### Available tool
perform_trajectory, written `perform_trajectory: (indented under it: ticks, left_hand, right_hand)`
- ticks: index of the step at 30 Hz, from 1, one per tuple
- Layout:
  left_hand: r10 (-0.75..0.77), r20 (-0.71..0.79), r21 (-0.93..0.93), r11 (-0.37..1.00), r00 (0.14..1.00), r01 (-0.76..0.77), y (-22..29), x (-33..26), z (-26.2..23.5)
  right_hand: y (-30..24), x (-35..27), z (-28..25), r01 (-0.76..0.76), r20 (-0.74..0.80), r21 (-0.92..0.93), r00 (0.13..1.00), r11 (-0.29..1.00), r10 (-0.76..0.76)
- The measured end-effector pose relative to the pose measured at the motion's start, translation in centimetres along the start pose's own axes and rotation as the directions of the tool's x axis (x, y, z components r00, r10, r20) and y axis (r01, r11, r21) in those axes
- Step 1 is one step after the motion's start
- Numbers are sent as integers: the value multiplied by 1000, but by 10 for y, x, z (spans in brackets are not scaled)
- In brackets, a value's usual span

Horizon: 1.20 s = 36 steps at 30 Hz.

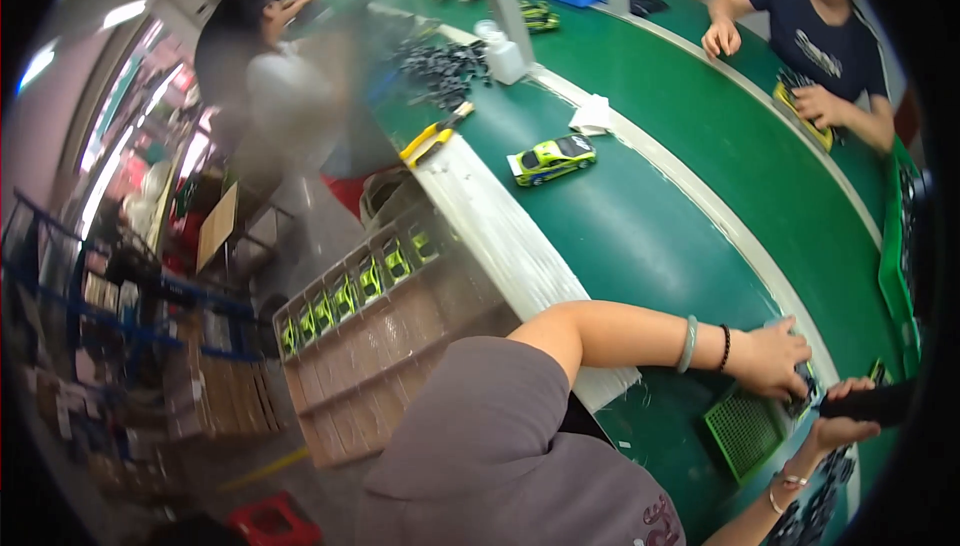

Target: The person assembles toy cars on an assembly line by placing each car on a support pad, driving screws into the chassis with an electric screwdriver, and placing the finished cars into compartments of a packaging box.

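My left hand [770, 358], with a pale green bangle and a dark beaded bracelet on its wrist, reaches to the right side of the belt. Its fingers close on a small dark toy part [804, 398], mostly hidden beneath them. Just beside it, my right hand [840, 430] grips a thick black cylindrical tool [870, 404], whose tip points toward that part. The tool's exact kind is unclear. Below my left hand lies a green mesh basket [745, 434]. Dark plastic parts [815, 506] are heaped near my right forearm.
A green toy car [553, 160] stands on the green belt [660, 236]. Beyond it are a white bottle [503, 58], black parts [440, 68] and a yellow-handled tool [435, 138]. A compartment tray [390, 346] holds several green cars. Co-workers sit across the belt and at left.
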<state>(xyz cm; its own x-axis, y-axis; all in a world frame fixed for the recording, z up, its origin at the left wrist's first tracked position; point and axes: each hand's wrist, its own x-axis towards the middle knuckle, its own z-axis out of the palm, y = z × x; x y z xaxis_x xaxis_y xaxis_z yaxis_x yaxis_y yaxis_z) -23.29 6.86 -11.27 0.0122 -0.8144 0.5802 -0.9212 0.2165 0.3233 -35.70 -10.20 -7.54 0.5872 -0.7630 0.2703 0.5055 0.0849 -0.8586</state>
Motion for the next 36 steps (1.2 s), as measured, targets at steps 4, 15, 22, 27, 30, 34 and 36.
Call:
perform_trajectory:
  ticks: [4, 15, 22, 27, 30, 34, 36]
  left_hand:
    - [1, -68, 93, 996, 998, 5, -6, -12, -6]
    - [13, -45, 63, 998, 999, -11, -6, -3, -9]
    - [18, -69, 94, 996, 997, -12, -2, -6, -9]
    - [-16, -59, 141, 990, 998, 24, -2, -7, -44]
    - [-2, 17, 166, 986, 1000, -1, -7, -1, -50]
    - [38, 80, 118, 992, 996, -47, -6, 4, -42]
    - [53, 94, 91, 994, 994, -61, -3, 7, -40]
  right_hand:
    - [3, -4, 30, -31, 7, -48, 999, 998, 32]
    - [-2, 4, 25, 45, 14, -96, 999, 994, -44]
    - [-44, -27, 15, 144, 145, 73, 977, 987, -153]
    - [-37, -62, 24, 33, 188, 412, 975, 910, -121]
    - [-36, -73, 58, 175, -6, 250, 984, 952, -179]
    - [-24, -74, 52, 298, -83, 104, 953, 949, -290]
    - [-20, -77, 47, 266, -111, 67, 960, 962, -258]
